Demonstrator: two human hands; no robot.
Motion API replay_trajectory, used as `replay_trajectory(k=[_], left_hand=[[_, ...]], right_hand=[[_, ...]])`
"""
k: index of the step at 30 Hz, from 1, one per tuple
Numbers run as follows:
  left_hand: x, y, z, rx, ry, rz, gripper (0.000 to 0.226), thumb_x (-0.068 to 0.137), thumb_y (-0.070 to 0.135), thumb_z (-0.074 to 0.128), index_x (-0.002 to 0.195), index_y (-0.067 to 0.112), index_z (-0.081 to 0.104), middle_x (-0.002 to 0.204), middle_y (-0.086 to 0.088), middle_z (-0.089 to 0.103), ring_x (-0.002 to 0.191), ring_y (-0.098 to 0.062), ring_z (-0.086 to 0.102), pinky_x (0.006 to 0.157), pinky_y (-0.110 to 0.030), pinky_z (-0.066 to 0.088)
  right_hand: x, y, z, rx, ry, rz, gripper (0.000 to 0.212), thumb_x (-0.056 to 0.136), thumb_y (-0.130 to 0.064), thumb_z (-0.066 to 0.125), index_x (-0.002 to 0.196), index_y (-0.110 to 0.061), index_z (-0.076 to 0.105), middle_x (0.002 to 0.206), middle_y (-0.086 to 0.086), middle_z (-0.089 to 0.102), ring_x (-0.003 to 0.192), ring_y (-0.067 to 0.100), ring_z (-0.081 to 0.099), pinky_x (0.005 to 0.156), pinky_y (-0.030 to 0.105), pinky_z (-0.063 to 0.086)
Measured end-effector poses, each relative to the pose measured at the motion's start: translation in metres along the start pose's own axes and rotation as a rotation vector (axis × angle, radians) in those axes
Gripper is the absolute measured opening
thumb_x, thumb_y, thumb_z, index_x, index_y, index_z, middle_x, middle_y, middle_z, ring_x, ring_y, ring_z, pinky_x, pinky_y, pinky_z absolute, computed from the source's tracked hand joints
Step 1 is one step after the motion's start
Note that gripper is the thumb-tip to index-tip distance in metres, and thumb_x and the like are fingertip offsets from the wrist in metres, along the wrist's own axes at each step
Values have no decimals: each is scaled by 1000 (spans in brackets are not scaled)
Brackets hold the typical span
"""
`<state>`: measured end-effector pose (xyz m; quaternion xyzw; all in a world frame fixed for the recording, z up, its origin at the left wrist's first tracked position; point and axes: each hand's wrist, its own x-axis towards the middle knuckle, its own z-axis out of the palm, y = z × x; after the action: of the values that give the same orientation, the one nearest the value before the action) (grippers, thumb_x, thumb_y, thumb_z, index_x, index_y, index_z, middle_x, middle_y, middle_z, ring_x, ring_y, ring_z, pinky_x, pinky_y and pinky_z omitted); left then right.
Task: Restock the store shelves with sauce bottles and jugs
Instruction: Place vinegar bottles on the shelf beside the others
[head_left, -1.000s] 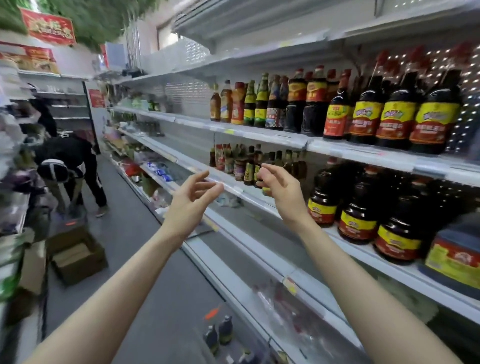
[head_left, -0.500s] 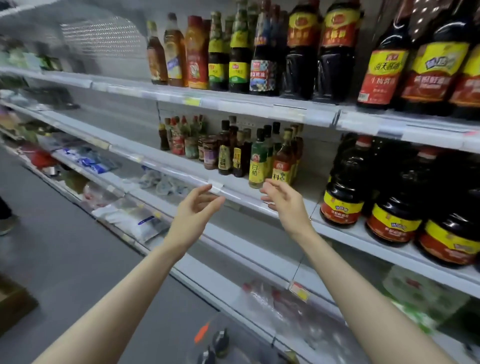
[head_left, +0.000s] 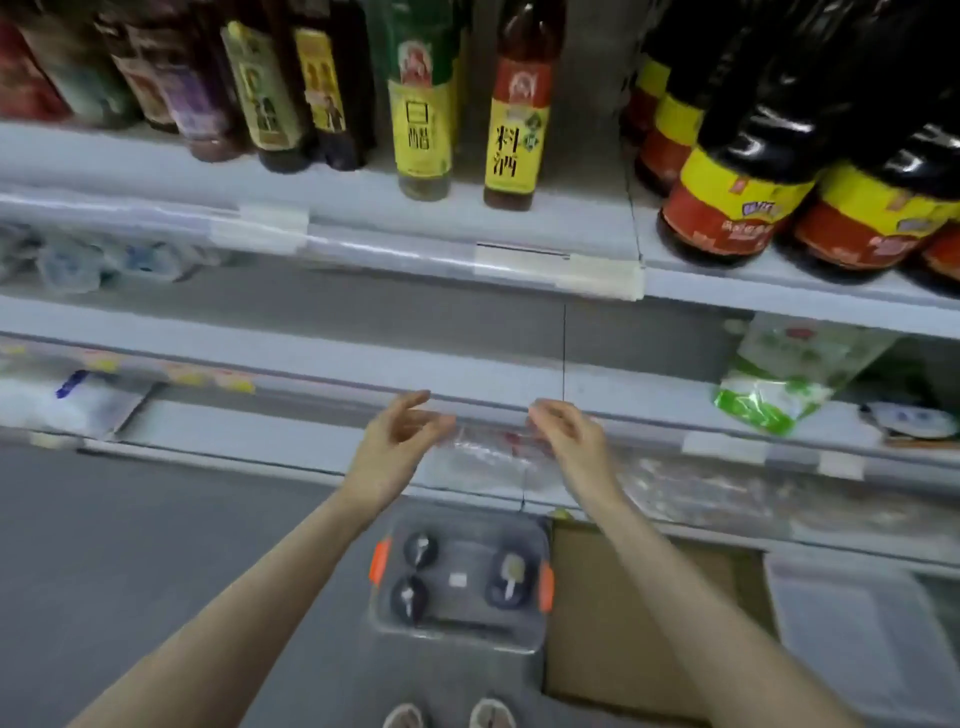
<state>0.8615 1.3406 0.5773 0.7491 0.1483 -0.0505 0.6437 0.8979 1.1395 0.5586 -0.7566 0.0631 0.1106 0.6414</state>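
1. At the centre of the view, the left hand (head_left: 397, 441) and the right hand (head_left: 569, 441) are held side by side in front of a low shelf edge. They are apart, the left at 9 o'clock of the right.
2. Both hands are released: the fingers are loosely curled and grasp nothing.
3. At 6 o'clock of the hands, between the forearms, a clear bin (head_left: 460, 631) with orange latches stands on the grey floor (head_left: 130, 545).
4. Inside the bin stand three bottles (head_left: 509, 574), seen from above. Two are on its 9 o'clock side, one behind the other, and one is on its 3 o'clock side.
5. At 3 o'clock of the bin, just beside it, lies a cardboard box (head_left: 623, 613).
6. At 12 o'clock of the hands, the top shelf (head_left: 363, 208) carries a green bottle (head_left: 421, 114) and an amber bottle (head_left: 514, 119). Both are upright, yellow-labelled and near the front edge.
7. At 10 o'clock of the hands, a back row (head_left: 270, 88) of darker bottles stands on the same shelf, too blurred to read.
8. At 2 o'clock of the hands, jugs (head_left: 737, 197) of dark sauce with yellow and red labels stand close together.
9. At 3 o'clock of the right hand, well apart from it, a green and white bag (head_left: 779, 384) sits on a lower shelf.
10. At 6 o'clock of the bin, two shoes (head_left: 491, 714) show at the frame's bottom edge.
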Motion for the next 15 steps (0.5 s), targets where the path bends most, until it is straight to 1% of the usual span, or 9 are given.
replay_trajectory(k=[1,3,4,6,8,10,11,13,15], left_hand=[[10,-18,5,3,-15,-28,34,89,25,66,121,23,54,102,7,63,88,1,61,87,-25,47],[26,-57,15,5,-46,-100,31,89,26,66,118,25,55,101,7,63,90,-4,62,81,-21,49],[33,-76,20,9,-67,-139,32,89,27,65,119,24,54,101,6,63,89,-5,62,77,-19,49],[46,-114,30,35,-106,-202,34,89,27,65,121,23,53,101,3,64,86,-4,61,70,-12,48],[59,-152,38,52,-110,-256,33,90,23,65,120,19,53,93,5,65,80,-3,59,65,-7,45],[69,-193,47,75,-121,-299,31,90,19,64,119,17,52,86,6,63,76,-5,57,64,-7,44],[73,-215,52,97,-130,-319,31,91,19,64,119,17,53,85,6,63,76,-6,58,68,-9,45],[78,-261,62,125,-147,-377,31,90,23,64,119,16,56,85,6,61,79,-10,58,76,-19,47],[80,-306,73,123,-159,-448,29,88,24,67,115,17,58,83,6,60,79,-12,56,72,-20,44]], right_hand=[[4,20,2,5,18,38,6,94,-23,59,98,-20,63,92,-8,65,86,6,61,73,11,45],[13,64,7,-16,40,116,4,94,-26,59,93,-26,63,91,-8,66,86,10,62,77,18,46],[17,87,10,-34,47,153,4,93,-29,60,94,-27,63,92,-9,67,88,11,63,80,22,47],[25,133,14,-35,79,217,13,92,-31,62,100,-22,65,94,-8,68,90,12,64,85,29,48],[31,176,18,-43,108,284,13,91,-28,63,101,-19,65,92,-7,67,86,9,63,83,27,47],[35,218,23,-58,108,352,7,92,-26,62,97,-21,65,89,-7,67,81,5,61,77,23,44],[36,241,26,-60,112,386,5,92,-28,63,94,-24,64,89,-7,67,82,6,62,76,23,44],[36,286,32,-68,120,456,7,91,-33,64,95,-27,64,92,-6,68,87,11,63,75,22,46],[37,334,39,-68,122,538,19,91,-32,64,106,-21,61,91,-7,66,88,11,62,77,20,46]])
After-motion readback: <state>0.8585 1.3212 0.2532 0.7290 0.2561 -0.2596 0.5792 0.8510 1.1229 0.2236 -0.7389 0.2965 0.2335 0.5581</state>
